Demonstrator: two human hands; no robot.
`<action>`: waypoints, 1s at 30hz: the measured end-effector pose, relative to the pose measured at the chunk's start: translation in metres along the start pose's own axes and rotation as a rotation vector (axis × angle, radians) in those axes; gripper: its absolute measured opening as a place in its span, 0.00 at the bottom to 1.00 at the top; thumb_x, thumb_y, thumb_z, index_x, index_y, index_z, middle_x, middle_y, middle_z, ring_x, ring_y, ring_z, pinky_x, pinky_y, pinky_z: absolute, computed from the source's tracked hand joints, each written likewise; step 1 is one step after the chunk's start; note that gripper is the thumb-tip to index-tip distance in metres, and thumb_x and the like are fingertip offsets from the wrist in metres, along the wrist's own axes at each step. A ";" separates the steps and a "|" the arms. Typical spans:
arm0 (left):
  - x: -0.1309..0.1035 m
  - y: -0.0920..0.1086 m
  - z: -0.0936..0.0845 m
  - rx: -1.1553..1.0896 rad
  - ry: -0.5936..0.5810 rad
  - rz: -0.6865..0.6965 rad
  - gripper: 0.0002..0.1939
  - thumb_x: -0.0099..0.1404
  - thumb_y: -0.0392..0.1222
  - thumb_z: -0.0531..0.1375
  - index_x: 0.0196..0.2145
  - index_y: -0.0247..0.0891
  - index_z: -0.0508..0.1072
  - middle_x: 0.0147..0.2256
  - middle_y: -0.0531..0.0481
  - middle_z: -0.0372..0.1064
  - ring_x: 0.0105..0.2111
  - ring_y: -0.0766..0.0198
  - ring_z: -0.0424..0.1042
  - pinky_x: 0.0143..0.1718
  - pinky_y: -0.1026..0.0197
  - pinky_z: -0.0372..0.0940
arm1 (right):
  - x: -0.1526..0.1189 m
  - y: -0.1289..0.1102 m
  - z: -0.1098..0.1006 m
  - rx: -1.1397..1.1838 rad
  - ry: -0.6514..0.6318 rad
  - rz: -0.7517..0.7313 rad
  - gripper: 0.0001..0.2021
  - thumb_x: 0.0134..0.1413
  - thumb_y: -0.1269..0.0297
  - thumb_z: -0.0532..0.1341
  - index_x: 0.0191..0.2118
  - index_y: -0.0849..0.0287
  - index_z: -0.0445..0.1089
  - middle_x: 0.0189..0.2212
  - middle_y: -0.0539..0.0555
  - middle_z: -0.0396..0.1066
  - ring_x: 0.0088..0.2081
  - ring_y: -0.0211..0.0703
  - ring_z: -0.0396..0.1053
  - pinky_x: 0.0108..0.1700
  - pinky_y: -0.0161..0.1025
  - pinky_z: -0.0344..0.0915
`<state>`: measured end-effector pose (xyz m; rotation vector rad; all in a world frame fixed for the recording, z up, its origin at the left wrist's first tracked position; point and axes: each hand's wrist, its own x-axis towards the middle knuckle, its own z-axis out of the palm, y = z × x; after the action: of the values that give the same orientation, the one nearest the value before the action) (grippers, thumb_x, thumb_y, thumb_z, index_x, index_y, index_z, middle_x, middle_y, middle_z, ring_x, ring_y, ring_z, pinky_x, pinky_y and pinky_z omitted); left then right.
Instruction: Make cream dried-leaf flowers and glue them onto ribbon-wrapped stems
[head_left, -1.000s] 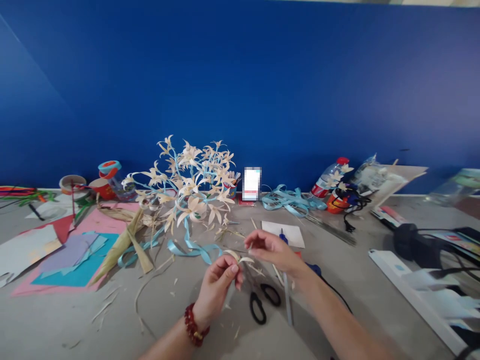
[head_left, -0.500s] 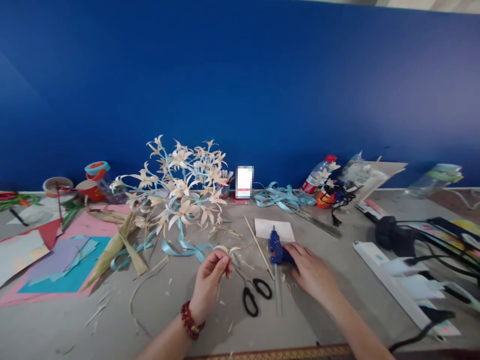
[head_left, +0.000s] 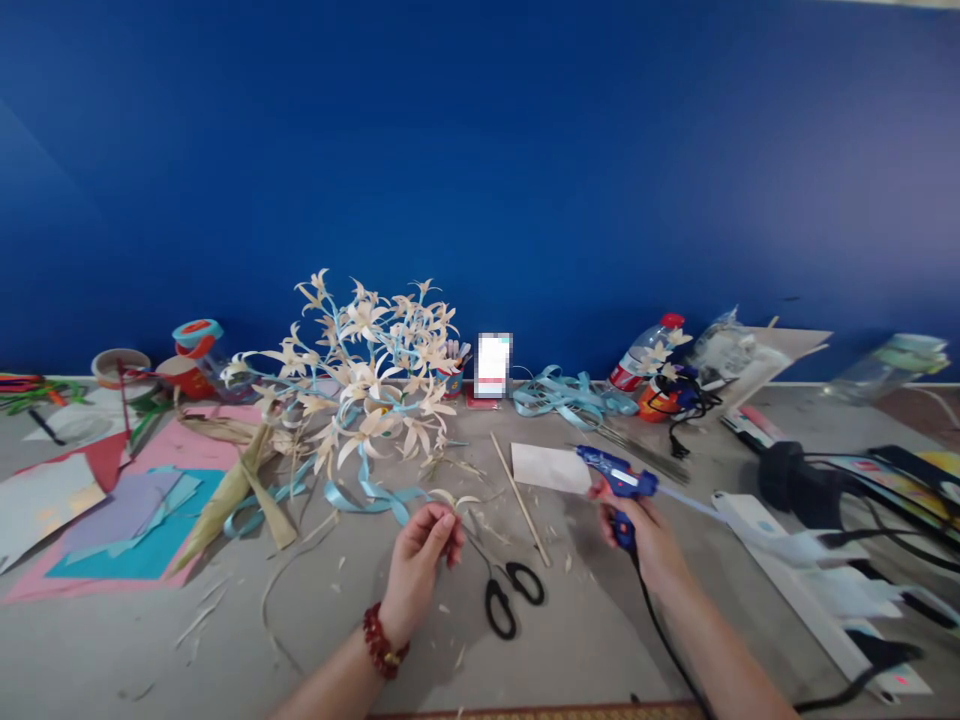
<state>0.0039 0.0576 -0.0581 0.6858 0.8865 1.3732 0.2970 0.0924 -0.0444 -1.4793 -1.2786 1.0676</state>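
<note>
My left hand point(head_left: 425, 548) pinches a small pale petal piece point(head_left: 454, 500), its curved tips showing above the fingertips. A red bead bracelet circles that wrist. My right hand point(head_left: 637, 535) is wrapped round the handle of a blue glue gun point(head_left: 616, 472), raised off the table with its nozzle pointing left. A clear glue stick sticks out of its back, and a black cord hangs from the handle. Black-handled scissors point(head_left: 501, 606) lie between my hands. Near the nozzle lies a white card point(head_left: 549, 467), with a thin wooden stick point(head_left: 519, 498) beside it.
White husk flowers on blue stems point(head_left: 367, 380) stand at the back left. Blue ribbon point(head_left: 559, 395) is heaped near the wall. A power strip point(head_left: 814, 610) with plugs lies right. Coloured paper point(head_left: 112, 560) and dried husks point(head_left: 225, 505) cover the left, with scraps scattered about.
My right hand has lifted the glue gun off the table and turned it from pointing away to pointing left. My left hand has stayed in place with the petal piece.
</note>
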 end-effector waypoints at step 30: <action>-0.004 0.004 0.001 0.053 -0.040 0.087 0.09 0.63 0.44 0.63 0.31 0.36 0.73 0.25 0.53 0.69 0.23 0.69 0.66 0.27 0.64 0.62 | -0.072 -0.050 0.093 -0.549 -0.260 -0.632 0.02 0.55 0.65 0.55 0.35 0.55 0.60 0.25 0.51 0.68 0.25 0.42 0.68 0.28 0.35 0.63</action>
<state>0.0026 0.0541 -0.0533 0.7986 0.8721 1.4125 0.1883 0.0327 -0.0142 -1.1769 -2.1646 0.5096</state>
